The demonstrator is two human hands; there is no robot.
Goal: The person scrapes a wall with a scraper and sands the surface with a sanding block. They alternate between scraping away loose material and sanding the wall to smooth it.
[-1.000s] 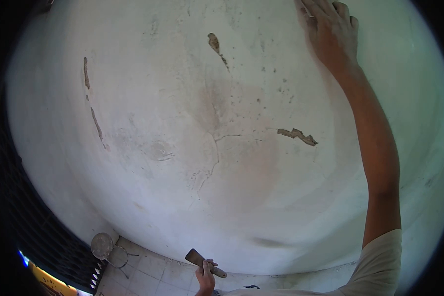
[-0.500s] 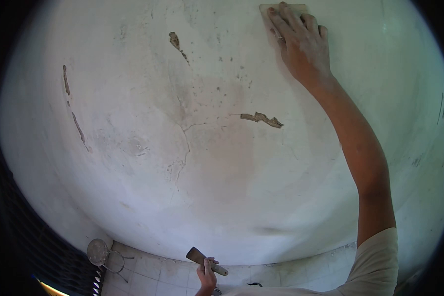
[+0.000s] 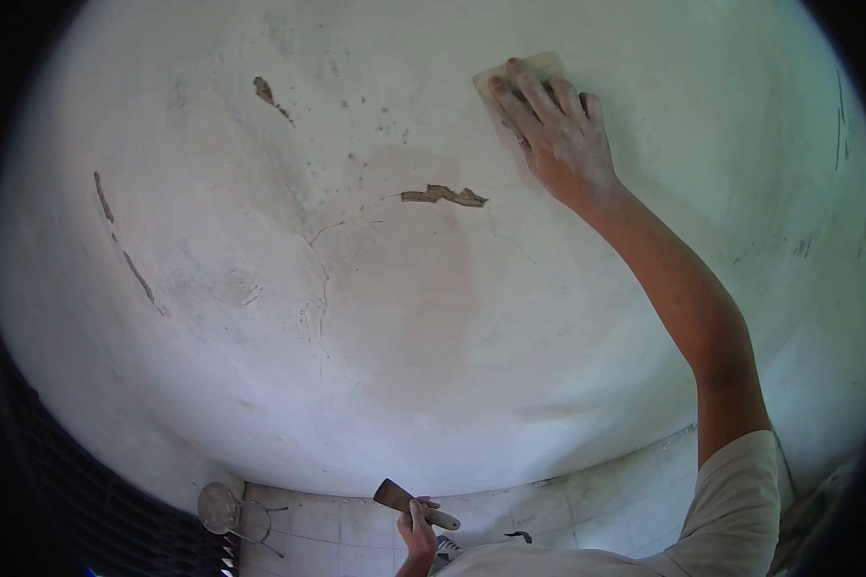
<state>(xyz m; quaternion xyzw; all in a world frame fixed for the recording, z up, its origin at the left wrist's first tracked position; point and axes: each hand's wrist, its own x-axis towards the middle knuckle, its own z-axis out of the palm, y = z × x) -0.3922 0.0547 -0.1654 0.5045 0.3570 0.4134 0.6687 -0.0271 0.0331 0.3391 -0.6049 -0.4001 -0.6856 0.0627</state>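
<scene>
At one o'clock, a sanding pad point(image 3: 537, 65) is pressed to the wall point(image 3: 404, 317) under the spread fingers point(image 3: 522, 98) of the right hand point(image 3: 558, 139); even pressure is advised. At six, a putty knife point(image 3: 394, 495) is clenched in the left hand point(image 3: 420, 527).

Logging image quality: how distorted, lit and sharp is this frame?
Head view: fisheye bulges the wall into a dome, corners black; light soft, even, no glare; right hand on the sanding pad is sharp; left hand gripping the putty knife is tiny.
</scene>
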